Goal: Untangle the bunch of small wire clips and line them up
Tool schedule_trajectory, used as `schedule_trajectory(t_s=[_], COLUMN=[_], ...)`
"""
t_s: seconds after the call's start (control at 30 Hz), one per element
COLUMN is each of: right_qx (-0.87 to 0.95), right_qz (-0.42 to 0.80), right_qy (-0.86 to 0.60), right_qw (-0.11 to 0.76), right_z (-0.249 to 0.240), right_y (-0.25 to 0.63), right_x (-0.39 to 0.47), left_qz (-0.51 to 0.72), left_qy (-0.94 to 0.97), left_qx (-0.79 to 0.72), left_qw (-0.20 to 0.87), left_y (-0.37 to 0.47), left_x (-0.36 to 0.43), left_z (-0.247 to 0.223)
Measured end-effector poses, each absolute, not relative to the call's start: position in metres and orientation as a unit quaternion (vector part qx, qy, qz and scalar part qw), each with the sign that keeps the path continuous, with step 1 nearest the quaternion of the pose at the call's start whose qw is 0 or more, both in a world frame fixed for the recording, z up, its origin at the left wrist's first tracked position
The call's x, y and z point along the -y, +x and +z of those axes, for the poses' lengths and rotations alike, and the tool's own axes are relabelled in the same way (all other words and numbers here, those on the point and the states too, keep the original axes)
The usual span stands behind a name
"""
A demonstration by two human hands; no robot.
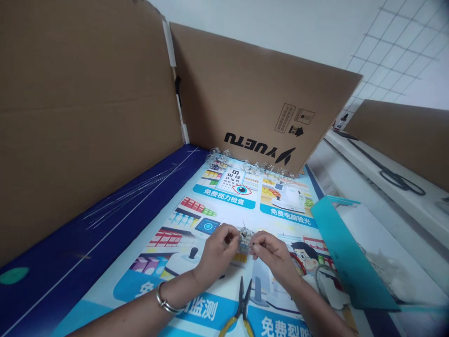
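Over the printed poster [242, 217], my left hand [218, 252] is closed in a pinch at the left side of a small silvery wire piece with dark specks [246, 238]. Opposite it, my right hand [272, 255] pinches at the piece's right side, fingers bent together. The piece is too small and blurred to name exactly. Just below my hands lies a pair of pliers [242, 306] with yellow handles, jaws spread. A metal bracelet [164, 299] circles my left wrist. Beside my right forearm is a looped wire coil [324, 281], partly hidden.
Tall cardboard panels [245, 89] wall off the left and back. Several wire tangles [256, 167] line the back panel's foot. Thin straight wires [129, 194] lie on the blue strip at left. A teal-edged open box [351, 255] holds a pale clear bag [389, 267] at right.
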State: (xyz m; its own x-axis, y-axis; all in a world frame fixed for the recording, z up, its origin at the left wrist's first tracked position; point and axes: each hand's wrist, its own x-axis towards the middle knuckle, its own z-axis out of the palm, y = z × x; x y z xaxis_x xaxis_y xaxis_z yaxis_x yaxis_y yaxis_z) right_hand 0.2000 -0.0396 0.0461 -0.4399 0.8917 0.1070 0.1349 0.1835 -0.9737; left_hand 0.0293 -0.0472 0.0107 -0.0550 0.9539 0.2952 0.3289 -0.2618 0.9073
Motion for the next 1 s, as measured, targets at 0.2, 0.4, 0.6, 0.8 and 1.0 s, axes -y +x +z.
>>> schedule_trajectory(t_s=[0.2,0.4,0.6,0.8,1.0], right_qx=[0.595,0.508,0.470,0.453,0.457], right_qz=[0.569,0.621,0.644,0.649,0.656], right_qy=[-0.374,-0.374,-0.364,-0.357,-0.343], right_qw=[0.427,0.466,0.482,0.497,0.493], right_z=[0.035,0.033,0.038,0.034,0.034], right_y=[0.206,0.207,0.209,0.213,0.214], right_x=[0.034,0.032,0.031,0.026,0.025], left_qz=[0.492,0.478,0.459,0.399,0.343], left_qy=[0.548,0.577,0.706,0.784,0.827], left_qx=[-0.505,-0.447,-0.392,-0.362,-0.381], left_qw=[0.449,0.490,0.370,0.309,0.229], left_y=[0.028,0.021,0.007,0.005,0.010], left_x=[0.043,0.043,0.036,0.034,0.037], left_z=[0.011,0.019,0.025,0.020,0.019])
